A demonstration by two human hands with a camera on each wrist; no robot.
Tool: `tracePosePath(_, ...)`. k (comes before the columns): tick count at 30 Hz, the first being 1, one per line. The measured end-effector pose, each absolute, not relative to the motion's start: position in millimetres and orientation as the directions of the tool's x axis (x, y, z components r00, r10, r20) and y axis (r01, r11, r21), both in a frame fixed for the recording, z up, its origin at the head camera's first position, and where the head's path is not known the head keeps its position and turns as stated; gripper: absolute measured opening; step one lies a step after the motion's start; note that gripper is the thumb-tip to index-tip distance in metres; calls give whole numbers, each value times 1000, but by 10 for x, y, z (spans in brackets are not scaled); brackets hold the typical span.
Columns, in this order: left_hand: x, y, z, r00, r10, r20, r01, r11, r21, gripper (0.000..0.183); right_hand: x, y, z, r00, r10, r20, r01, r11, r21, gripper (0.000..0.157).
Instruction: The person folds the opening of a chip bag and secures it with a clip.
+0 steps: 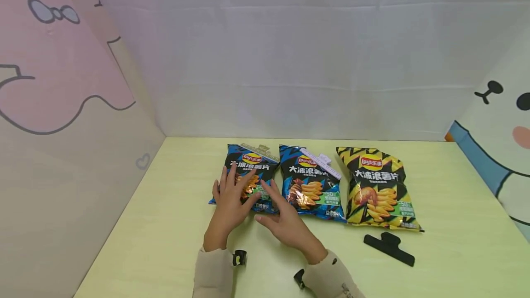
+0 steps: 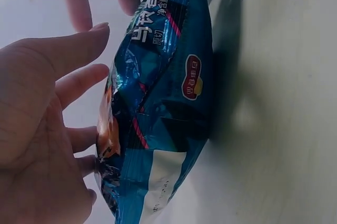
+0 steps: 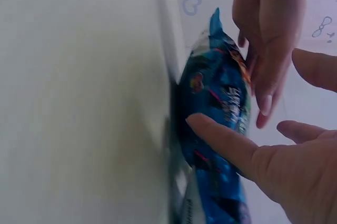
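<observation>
Head view: the left hand spreads over the leftmost bag on the table; the right hand is wide at its lower right — neither grips. Uneven pushing could skew the bag, or a knock spring its slanted clip loose.

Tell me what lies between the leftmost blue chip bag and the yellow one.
In the head view, another blue chip bag lies between them, with a pale clip across its upper right corner.

Pale yellow table: two blue bags, yellow-black bag, black clip.
</observation>
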State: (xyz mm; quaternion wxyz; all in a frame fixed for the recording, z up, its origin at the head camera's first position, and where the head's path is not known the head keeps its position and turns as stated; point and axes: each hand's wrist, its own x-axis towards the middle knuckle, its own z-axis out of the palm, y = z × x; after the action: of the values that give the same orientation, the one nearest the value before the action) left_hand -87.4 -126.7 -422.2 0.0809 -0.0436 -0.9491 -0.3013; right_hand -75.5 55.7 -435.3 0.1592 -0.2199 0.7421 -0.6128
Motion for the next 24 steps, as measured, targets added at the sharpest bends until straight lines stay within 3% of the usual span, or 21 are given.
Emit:
tracePosePath(12,-874,-1193,-4198,-966,79,246,216,768,602,59,-834,813,-4097,-917,-376,130,-214,190,-958,49)
tracePosePath(24,-910,-1012,-4172,-957,82,280,254,703,664,64,-907,1077,-3979,-961,-158,226,-253,181,-951,39)
